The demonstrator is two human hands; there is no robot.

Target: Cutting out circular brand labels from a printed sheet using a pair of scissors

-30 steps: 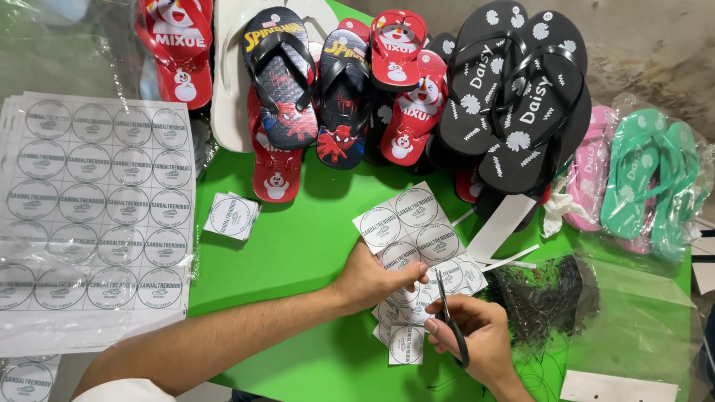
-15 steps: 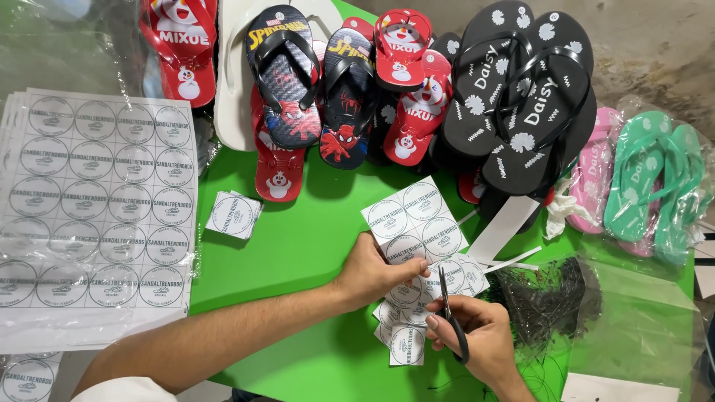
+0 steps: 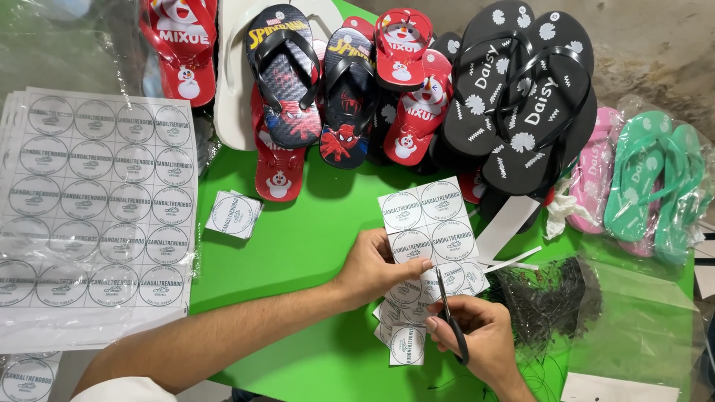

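Scissors (image 3: 450, 316) are gripped in the right hand (image 3: 480, 339) at 5 o'clock on the green worktop (image 3: 298, 246), blades pointing toward 12 o'clock and entering the lower edge of the sticker sheet (image 3: 430, 231). Left hand (image 3: 376, 268) is clamped on that sheet, thumb on top, fingers beneath, holding it just above the worktop. Compared with the earlier frames, the sheet has swung slightly toward 1 o'clock and the blades sit further into it; both hands have stayed at the same station. Cut stickers (image 3: 406, 342) lie under the sheet, touching the right hand. One small cut stack (image 3: 234, 214) rests apart at 9 o'clock, unchanged. Uncut sheets in clear film (image 3: 93, 208) lie at the far 9 o'clock edge. Flip-flops (image 3: 350, 97) are piled along 12 o'clock, unmoved.
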